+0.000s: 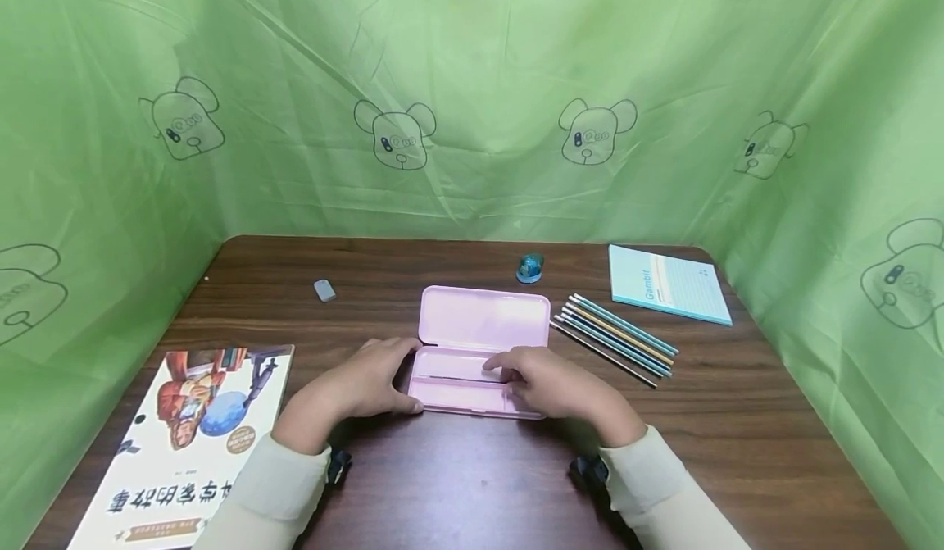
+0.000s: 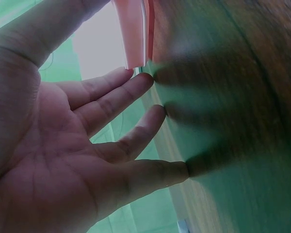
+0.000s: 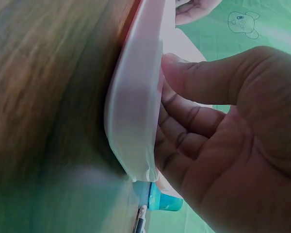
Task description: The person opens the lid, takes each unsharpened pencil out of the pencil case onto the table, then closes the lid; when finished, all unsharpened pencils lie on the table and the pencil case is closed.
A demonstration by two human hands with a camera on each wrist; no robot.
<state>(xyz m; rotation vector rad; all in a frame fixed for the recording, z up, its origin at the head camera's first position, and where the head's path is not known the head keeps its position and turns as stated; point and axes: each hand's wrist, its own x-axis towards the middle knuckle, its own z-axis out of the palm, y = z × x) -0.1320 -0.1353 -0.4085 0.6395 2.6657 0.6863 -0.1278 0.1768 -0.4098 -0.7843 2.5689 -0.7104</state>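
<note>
A pink pencil case (image 1: 483, 317) lies on the table with its lid raised toward the back and its divided tray facing up. My left hand (image 1: 372, 379) is at the case's left side, thumb near the front corner and fingers spread toward the hinge. In the left wrist view, the fingertips (image 2: 144, 80) reach the case end and the tabletop. My right hand (image 1: 549, 379) reaches over the right half of the tray, index finger extended into the back compartment. In the right wrist view, its thumb lies at the case rim (image 3: 136, 97); the other fingertips are hidden behind it.
Several pencils (image 1: 619, 337) lie to the right of the case. A light blue notebook (image 1: 667, 284) is at the back right, a small blue-green object (image 1: 529, 268) behind the case. At the back left is an eraser (image 1: 324, 290), at the front left a book (image 1: 188, 443).
</note>
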